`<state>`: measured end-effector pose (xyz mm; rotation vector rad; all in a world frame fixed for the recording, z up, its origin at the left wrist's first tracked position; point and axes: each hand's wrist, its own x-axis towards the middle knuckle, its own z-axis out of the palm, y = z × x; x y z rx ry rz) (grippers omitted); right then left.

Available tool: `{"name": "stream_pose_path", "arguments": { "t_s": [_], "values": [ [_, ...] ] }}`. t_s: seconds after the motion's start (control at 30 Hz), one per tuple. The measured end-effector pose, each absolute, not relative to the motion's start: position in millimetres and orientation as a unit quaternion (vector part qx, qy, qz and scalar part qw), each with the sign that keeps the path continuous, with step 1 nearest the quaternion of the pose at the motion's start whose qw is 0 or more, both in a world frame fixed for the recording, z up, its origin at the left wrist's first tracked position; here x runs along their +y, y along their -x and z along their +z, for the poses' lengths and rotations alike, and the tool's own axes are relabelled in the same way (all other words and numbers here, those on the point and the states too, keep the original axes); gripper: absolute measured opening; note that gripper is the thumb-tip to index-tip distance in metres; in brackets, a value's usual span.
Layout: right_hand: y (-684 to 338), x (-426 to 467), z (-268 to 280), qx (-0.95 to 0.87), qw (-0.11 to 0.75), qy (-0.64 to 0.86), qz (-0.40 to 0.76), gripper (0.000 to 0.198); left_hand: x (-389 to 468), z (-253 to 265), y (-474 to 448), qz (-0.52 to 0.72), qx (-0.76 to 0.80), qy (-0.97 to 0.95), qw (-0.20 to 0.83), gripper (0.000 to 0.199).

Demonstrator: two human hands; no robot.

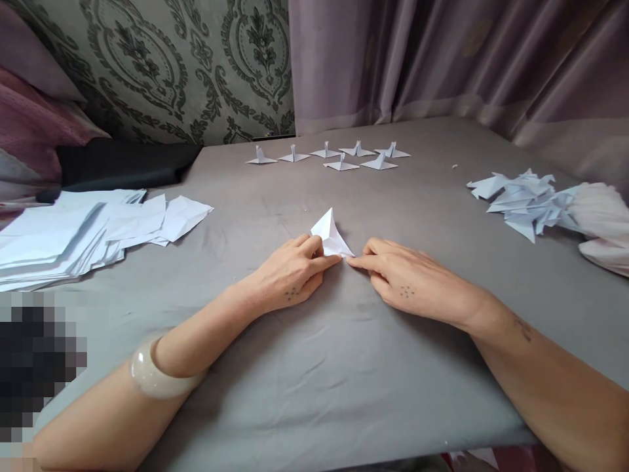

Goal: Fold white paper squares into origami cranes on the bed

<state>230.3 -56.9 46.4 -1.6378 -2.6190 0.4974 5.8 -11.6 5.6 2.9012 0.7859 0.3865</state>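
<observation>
A partly folded piece of white paper (332, 237) lies on the grey cloth in the middle, one point toward the far side. My left hand (299, 265) is closed over its left and near edge, the thumb and fingertips pressing the paper to the cloth. The index fingertip of my right hand (400, 272) touches the near right corner of the same paper, while its other fingers are curled under. A pale bangle (160, 373) circles my left forearm. Part of the paper is hidden under my left fingers.
Several folded paper cranes (342, 162) stand in two rows at the back. At the left lie stacked white sheets (54, 236) beside a black cloth (128, 164). A heap of folded white paper pieces (528, 200) sits at the right, next to pale fabric (602, 216). Curtains (344, 65) hang behind.
</observation>
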Motion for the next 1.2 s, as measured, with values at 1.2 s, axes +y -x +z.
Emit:
{"name": "stream_pose_path", "arguments": {
  "t_s": [1.2],
  "values": [
    [-215.8,-25.6,4.1,-0.658,0.409,0.582,0.248,0.018,9.0,8.7,5.1,0.340,0.369,-0.865,0.020,0.017]
  ]
}}
